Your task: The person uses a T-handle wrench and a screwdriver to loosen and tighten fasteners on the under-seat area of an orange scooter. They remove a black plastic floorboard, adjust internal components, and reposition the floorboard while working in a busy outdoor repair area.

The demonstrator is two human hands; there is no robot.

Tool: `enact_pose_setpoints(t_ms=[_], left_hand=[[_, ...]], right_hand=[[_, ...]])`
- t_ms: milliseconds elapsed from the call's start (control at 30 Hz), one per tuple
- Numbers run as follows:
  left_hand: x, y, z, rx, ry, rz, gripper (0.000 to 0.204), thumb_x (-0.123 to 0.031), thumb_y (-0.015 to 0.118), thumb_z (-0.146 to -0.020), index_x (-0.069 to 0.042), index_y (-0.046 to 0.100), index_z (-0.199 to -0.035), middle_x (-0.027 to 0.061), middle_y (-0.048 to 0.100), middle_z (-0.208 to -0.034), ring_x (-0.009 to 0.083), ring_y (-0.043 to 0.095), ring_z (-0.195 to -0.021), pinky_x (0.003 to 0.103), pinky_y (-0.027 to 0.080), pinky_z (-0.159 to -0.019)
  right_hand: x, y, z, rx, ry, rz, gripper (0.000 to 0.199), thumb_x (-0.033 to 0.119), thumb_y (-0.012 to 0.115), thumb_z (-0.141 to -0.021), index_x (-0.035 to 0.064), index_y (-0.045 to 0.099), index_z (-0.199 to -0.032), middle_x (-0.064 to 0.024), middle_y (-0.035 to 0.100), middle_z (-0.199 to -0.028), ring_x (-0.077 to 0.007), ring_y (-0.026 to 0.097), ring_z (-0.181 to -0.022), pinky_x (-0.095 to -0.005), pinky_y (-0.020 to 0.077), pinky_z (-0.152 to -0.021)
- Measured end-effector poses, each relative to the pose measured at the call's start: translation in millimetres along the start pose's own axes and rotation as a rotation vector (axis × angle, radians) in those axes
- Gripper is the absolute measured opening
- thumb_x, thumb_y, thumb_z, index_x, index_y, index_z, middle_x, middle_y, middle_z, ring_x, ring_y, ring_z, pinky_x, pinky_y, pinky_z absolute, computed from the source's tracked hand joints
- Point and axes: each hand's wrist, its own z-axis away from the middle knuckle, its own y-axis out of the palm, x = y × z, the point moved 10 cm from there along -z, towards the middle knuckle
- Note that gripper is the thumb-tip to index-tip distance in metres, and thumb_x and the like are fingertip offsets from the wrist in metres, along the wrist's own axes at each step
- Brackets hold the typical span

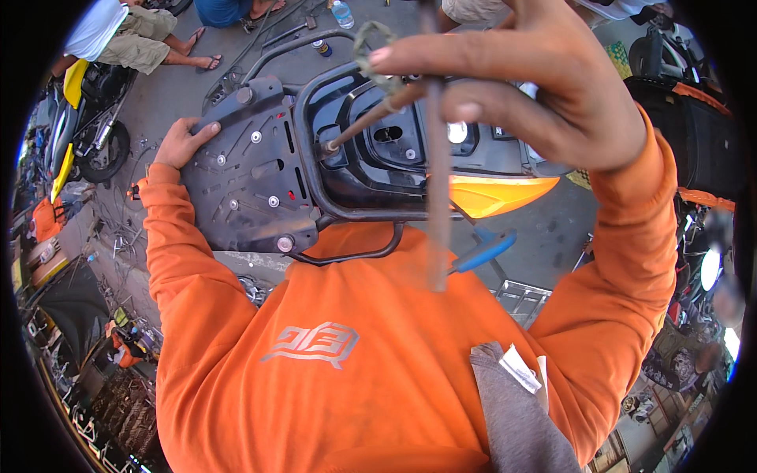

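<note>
My right hand [536, 87] is raised close to the camera and closed around the head of a T-handle wrench [371, 118]. The wrench's long crossbar runs up and down past my fingers, and a loop of greenish cord [371, 55] is tied near its head. Its shaft slants down to the left, ending in a recess inside the black tubular rack frame [307, 162]; the fastener there is hidden. At the far left, my left hand [183, 142] grips the edge of the black slotted rack plate [244, 173], thumb on top. Several bolts show on the plate.
Right of the rack sits a yellow-orange body panel [501, 193]. A blue-handled tool [485, 251] is beside my shirt. Beyond lie a water bottle [342, 14], a small can [322, 47] and a hammer [292, 31]. A seated person [142, 39] and a yellow motorcycle [87, 126] are upper left.
</note>
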Motion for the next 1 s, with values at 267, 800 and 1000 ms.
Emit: enact_pose_setpoints(t_ms=[267, 800, 1000], left_hand=[[-6.6, 4.2, 0.4, 0.095, -0.078, -0.014, 0.077, -0.066, 0.062, -0.087, 0.009, 0.072, -0.099, 0.0174, 0.068, -0.074, 0.0262, 0.069, -0.075, 0.039, 0.051, -0.074], [-3.5, -0.5, 6.3, 0.026, 0.063, 0.054, 0.073, -0.063, 0.062, -0.089, 0.007, 0.071, -0.108, 0.0205, 0.07, -0.081, 0.0289, 0.07, -0.086, 0.038, 0.05, -0.08], [-4.1, -3.8, 5.2, -0.02, 0.083, -0.02, 0.073, -0.063, 0.06, -0.09, 0.006, 0.069, -0.112, 0.0258, 0.071, -0.092, 0.0345, 0.07, -0.096, 0.039, 0.05, -0.086]], right_hand=[[8.2, 9.3, 23.8, 0.495, 0.396, 0.327, 0.1, 0.074, 0.054, -0.084, 0.0006, 0.041, -0.151, -0.0245, 0.043, -0.145, -0.0408, 0.046, -0.127, -0.0482, 0.0359, -0.105], [18.6, 5.0, 15.6, 0.38, 1.621, 0.177, 0.048, 0.042, 0.046, -0.105, 0.001, 0.07, -0.1, -0.0081, 0.069, -0.078, -0.0205, 0.064, -0.066, -0.0339, 0.0499, -0.076], [21.1, 31.1, 38.2, -0.335, 1.9, -0.459, 0.036, 0.027, 0.045, -0.107, -0.0028, 0.063, -0.118, -0.0088, 0.069, -0.085, -0.0167, 0.07, -0.065, -0.0294, 0.0549, -0.048]])
